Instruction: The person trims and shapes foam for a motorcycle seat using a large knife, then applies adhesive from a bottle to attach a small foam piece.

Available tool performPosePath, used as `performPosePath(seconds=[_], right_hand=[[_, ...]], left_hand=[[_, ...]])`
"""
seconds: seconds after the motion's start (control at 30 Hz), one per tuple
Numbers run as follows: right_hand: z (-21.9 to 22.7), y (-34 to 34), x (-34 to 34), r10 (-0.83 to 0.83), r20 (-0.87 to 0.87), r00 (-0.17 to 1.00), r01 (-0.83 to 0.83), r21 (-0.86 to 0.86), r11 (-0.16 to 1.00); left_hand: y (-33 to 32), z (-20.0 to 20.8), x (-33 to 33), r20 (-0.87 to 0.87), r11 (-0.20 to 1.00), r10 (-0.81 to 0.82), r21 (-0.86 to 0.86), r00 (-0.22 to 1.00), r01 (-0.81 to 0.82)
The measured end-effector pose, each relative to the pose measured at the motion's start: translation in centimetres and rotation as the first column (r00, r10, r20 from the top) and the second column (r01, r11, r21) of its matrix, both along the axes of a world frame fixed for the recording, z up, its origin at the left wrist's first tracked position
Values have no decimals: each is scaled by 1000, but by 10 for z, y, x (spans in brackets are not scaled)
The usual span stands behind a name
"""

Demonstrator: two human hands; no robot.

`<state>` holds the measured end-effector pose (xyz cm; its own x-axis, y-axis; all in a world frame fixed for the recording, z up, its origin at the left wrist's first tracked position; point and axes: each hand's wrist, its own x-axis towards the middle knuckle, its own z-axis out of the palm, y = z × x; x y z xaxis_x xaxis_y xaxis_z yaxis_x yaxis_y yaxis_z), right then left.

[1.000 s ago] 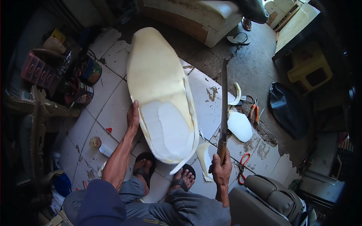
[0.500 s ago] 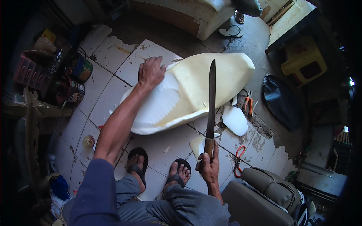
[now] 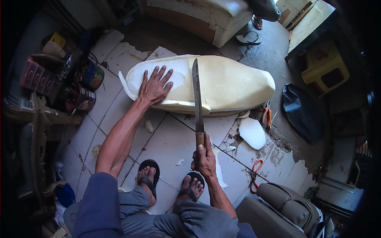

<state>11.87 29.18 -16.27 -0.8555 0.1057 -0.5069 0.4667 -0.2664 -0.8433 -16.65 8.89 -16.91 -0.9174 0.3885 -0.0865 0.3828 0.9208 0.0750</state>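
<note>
A long, cream-yellow foam seat pad (image 3: 234,81) lies crosswise on the tiled floor, its left part showing a white cut area. My left hand (image 3: 155,86) rests with spread fingers on that white area. In my right hand (image 3: 205,158), fingers wrap round the wooden handle of a long knife (image 3: 198,99). The blade points away from me and passes over the middle of the pad; whether it touches the foam I cannot tell. A thin white strip (image 3: 125,84) sticks out at the pad's left end.
Right of the pad lie a white foam offcut (image 3: 252,133), orange-handled pliers (image 3: 266,116) and red-handled scissors (image 3: 254,174). A black cover (image 3: 302,113) is farther right, a grey padded seat (image 3: 283,204) at lower right. Tins (image 3: 85,97) stand at left. Another person's foot (image 3: 257,22) shows at the top.
The foam pad has turned, its left end swinging away from me. My left hand has shifted from its far edge onto its top, fingers now spread. The knife has moved left.
</note>
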Motion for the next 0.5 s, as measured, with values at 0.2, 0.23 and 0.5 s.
performPosePath(seconds=[0.2,0.23,0.5], right_hand=[[-16,-16,-16,-43,11,999,44,-59,997],[-16,-18,-16,-56,8,998,56,-72,996],[-15,-15,-16,-78,-14,997,77,-74,994]], left_hand=[[0,0,0,2,1000,5,-13,1000,-5],[-1,1,-1,-1,1000,4,-13,1000,-4],[-1,-3,0,-8,1000,3,4,1000,-3]])
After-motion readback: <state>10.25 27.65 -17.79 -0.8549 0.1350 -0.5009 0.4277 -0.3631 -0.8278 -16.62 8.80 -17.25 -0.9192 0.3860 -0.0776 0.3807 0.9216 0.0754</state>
